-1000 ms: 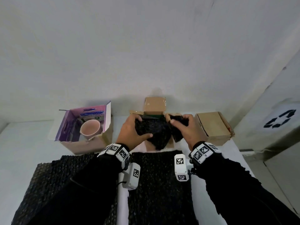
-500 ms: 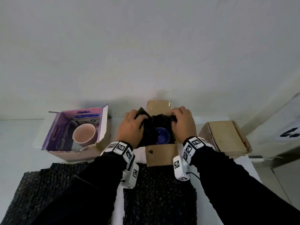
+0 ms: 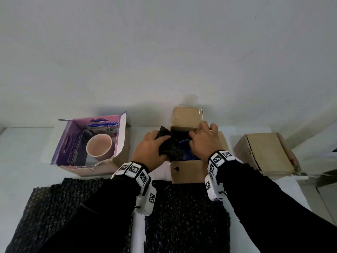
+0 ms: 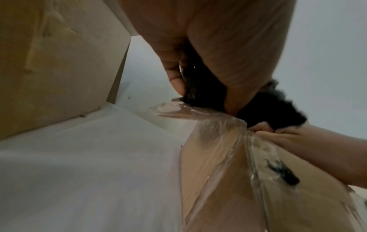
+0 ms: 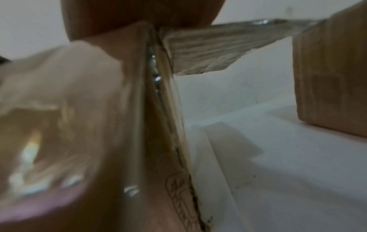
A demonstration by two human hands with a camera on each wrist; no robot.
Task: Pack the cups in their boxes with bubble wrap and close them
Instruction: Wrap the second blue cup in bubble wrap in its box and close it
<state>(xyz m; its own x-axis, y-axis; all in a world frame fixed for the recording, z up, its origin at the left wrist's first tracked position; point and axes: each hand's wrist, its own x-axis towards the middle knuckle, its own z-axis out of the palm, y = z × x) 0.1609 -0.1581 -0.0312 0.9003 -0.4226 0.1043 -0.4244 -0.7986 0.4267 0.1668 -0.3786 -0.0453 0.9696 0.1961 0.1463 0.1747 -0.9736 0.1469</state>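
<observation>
A blue cup (image 3: 185, 154) sits inside the open brown box (image 3: 186, 170) in the middle, with black bubble wrap (image 3: 170, 146) round it. My left hand (image 3: 156, 141) grips a fold of that wrap at the box's left rim; the left wrist view shows thumb and fingers pinching the black wrap (image 4: 202, 89) above the taped box corner (image 4: 224, 157). My right hand (image 3: 198, 136) reaches into the box's right side, and its fingers (image 4: 266, 130) pinch the wrap there. The right wrist view is blurred, with only the box wall (image 5: 99, 125) close up.
A pink cup (image 3: 99, 147) stands unwrapped in an open purple box (image 3: 67, 143) at the left. A closed brown box (image 3: 268, 154) sits at the right. Two flat black bubble wrap sheets (image 3: 186, 212) (image 3: 54, 207) lie on the white table in front, under my forearms.
Both hands have lowered the wrapped cup from above the box down into it. The blue cup now shows between the folds, and the left hand has drawn wrap toward the left rim.
</observation>
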